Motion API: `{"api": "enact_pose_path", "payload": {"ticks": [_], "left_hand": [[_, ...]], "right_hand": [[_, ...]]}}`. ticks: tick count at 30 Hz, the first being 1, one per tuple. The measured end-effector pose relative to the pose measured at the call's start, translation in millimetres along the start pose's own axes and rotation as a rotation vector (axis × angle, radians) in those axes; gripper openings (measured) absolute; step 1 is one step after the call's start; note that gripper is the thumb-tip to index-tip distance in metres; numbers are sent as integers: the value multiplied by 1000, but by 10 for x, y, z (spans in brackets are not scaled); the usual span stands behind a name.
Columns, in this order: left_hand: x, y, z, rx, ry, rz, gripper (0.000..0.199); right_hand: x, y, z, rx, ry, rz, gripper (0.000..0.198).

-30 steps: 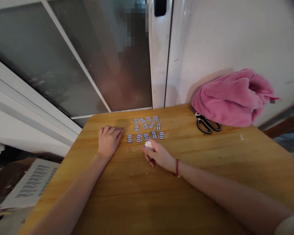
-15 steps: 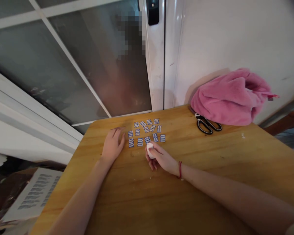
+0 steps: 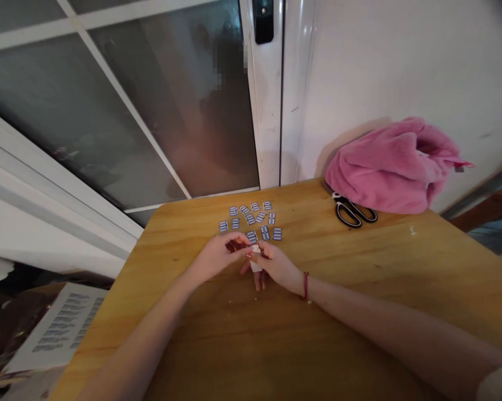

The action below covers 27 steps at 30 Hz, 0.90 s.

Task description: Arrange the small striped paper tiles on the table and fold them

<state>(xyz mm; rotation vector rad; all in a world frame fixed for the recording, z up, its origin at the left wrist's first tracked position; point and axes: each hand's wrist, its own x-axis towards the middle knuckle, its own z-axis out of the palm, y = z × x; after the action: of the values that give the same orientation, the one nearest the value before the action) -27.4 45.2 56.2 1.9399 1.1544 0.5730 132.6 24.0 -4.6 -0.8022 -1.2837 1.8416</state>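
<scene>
My right hand [image 3: 282,266] grips a small white rectangular piece [image 3: 256,264], perhaps a packet or a stack of slips, with the thumb pressed on its face. From the left, my left hand [image 3: 220,257] meets it, thumb and fingertips pinched at its upper left edge. Just beyond both hands, several small white cards with blue stripes [image 3: 265,233] lie in loose rows on the wooden table [image 3: 318,345]. My left hand covers the near left corner of these rows. A red string bracelet [image 3: 305,285] circles my right wrist.
Black-handled scissors [image 3: 351,214] lie at the back right, partly beneath a pink plush cloth [image 3: 395,167]. A glass-paned door [image 3: 171,111] and a white wall [image 3: 380,61] border the table's far side. Left of the table is a box with a printed sheet [image 3: 53,328].
My left hand has lifted from beside the cards and moved right to the white piece. My right hand stays nearly in place, still holding it.
</scene>
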Motion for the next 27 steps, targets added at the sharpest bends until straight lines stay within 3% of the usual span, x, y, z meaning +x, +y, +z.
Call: {"api": "enact_pose_path", "payload": {"ticks": [10,22,27], "left_hand": [[-2,40,5,-19,47,-60,12],[15,-2,-43,-8,43,27,12],[-2,25,-70,162,75,132,14]], "right_hand": [[-41,-33,10,-127,80,14,24],[-21,-29,3,-140,35,-44,26],[-40,-35,20,-134,61,-33,27]]}}
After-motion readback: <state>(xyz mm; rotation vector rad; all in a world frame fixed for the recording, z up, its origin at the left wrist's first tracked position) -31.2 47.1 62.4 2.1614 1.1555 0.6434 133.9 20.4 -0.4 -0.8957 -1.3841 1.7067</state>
